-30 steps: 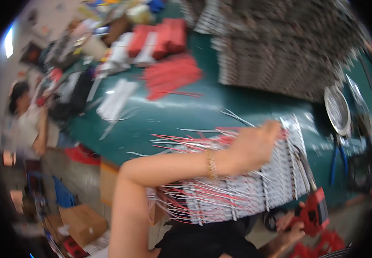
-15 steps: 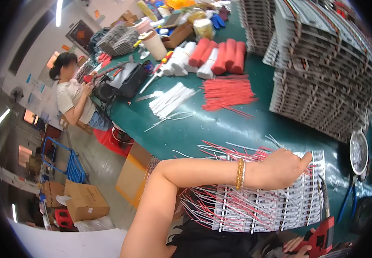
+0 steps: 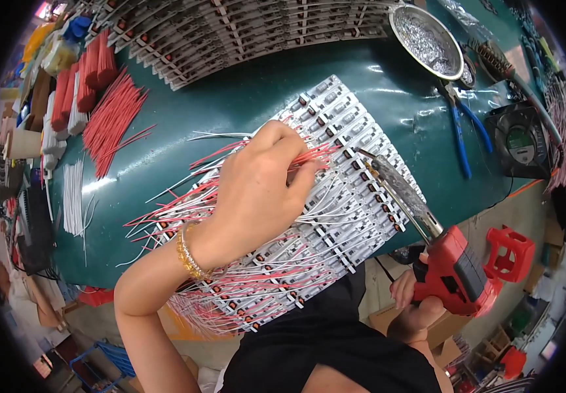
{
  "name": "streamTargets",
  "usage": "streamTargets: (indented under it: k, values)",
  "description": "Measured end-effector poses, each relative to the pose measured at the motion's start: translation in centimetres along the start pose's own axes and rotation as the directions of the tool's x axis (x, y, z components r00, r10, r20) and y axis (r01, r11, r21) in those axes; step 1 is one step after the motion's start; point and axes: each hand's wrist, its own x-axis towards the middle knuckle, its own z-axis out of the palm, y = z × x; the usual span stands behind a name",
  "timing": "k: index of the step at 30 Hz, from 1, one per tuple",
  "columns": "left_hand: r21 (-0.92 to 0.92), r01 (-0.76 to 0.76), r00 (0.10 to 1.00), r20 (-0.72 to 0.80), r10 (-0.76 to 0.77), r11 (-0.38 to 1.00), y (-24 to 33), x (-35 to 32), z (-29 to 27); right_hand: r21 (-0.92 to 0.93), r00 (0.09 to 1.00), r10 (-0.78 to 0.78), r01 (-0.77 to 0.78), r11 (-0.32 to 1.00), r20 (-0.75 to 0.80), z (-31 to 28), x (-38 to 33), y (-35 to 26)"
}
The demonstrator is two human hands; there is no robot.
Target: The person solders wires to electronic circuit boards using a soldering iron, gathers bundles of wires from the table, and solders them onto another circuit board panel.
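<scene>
My left hand [image 3: 263,187], wearing a beaded bracelet at the wrist, pinches several red wires [image 3: 319,154] over a panel of small grey-white circuit boards [image 3: 345,108]. Many red and white wires [image 3: 276,275] stick out from the panel's left and near parts. Around the handle of a red soldering gun [image 3: 458,272] my right hand [image 3: 417,304] is closed. The gun's long metal tip [image 3: 397,187] reaches over the boards, just right of the wires in my left fingers. Whether the tip touches a board I cannot tell.
Stacked board panels [image 3: 250,33] stand at the far side. Loose red wires [image 3: 114,118] and white wires [image 3: 73,196] lie on the green table [image 3: 185,111] at left. A round metal pan [image 3: 427,42], blue-handled pliers [image 3: 461,131] and a black fan [image 3: 522,144] are at right.
The view has turned toward the right side of the table. My right hand has brought the soldering gun up over the boards. Red wires now show in my left fingers.
</scene>
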Motion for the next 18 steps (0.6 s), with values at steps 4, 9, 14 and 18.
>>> streamTargets:
  k: [4,9,14,18]
  values:
    - [0.073,-0.033,0.998,-0.046,0.037,0.997,0.1,-0.1,0.6,-0.047,0.996,0.066,-0.064,0.997,0.053,-0.9,-0.1,0.1]
    - [0.051,-0.034,0.998,-0.042,0.036,0.998,0.3,-0.1,0.6,-0.077,0.995,0.08,-0.076,0.994,0.052,-0.9,0.3,0.0]
    - [0.03,-0.029,0.999,-0.039,0.03,0.999,0.1,0.0,0.4,-0.065,0.996,0.078,-0.074,0.995,0.053,-0.3,0.7,0.1]
    - [0.085,-0.061,0.996,-0.056,0.066,0.994,0.2,-0.1,0.6,-0.271,0.997,0.003,0.016,0.962,0.071,-3.8,-0.8,3.3]
